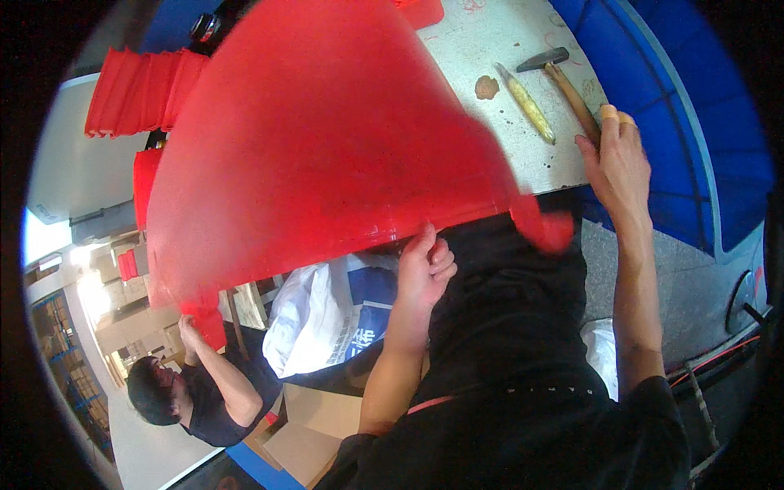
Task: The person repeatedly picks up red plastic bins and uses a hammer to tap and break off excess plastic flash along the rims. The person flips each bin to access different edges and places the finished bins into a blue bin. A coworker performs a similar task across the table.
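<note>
A large red sheet (327, 139) of smooth, flexible material spreads across the middle, its corners blurred by motion. My left hand (428, 265) is closed on its near edge, thumb on top. At the right edge of the table, my right hand (618, 163) has thumb and fingers on either side of the wooden handle of a hammer (574, 100); the handle's end is hidden by the hand. Tan coverings wrap two of its fingertips. Left of the hammer lies a yellow-handled knife (527, 104), beside a small brown patch (487, 87).
The white worktable (457, 41) is speckled. Blue bins (645, 106) stand along the right. Folded red pieces (139, 90) sit at upper left. Another person (208, 388) at lower left holds a red piece. A white sack (314, 314) and open cardboard box (306, 429) lie below.
</note>
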Motion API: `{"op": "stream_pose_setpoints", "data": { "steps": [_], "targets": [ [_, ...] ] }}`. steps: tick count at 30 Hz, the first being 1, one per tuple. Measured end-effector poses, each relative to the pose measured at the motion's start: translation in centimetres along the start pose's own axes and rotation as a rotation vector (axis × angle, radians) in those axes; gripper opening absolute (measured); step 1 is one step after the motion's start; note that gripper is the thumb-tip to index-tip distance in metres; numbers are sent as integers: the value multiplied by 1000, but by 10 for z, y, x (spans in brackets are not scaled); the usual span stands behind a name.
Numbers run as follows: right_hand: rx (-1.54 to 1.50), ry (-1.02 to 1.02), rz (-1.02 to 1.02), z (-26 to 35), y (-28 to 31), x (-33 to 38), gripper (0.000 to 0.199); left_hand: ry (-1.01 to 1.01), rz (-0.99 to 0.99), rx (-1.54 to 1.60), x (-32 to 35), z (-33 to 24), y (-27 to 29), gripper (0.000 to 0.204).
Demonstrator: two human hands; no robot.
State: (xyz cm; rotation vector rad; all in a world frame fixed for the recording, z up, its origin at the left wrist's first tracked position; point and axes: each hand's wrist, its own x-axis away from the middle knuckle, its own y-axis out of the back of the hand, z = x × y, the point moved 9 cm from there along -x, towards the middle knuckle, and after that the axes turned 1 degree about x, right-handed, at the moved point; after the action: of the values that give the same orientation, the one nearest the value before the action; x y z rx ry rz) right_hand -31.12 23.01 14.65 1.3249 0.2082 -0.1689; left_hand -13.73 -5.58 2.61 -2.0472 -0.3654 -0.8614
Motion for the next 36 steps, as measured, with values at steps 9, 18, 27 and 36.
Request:
{"op": "stream_pose_setpoints", "data": {
  "steps": [9,18,27,36],
  "targets": [
    [-864,-238,204,-44,-1,45,29,-94,-139,-16,1,-1,-2,11],
    [-694,436,616,86,11,173,47,-105,-217,60,1,3,-3,14],
    [-568,398,768,150,-9,121,40,-109,-221,91,2,5,-5,10],
    [-459,354,884,148,-18,128,32,-185,-222,70,2,1,-10,8]
  ]
}}
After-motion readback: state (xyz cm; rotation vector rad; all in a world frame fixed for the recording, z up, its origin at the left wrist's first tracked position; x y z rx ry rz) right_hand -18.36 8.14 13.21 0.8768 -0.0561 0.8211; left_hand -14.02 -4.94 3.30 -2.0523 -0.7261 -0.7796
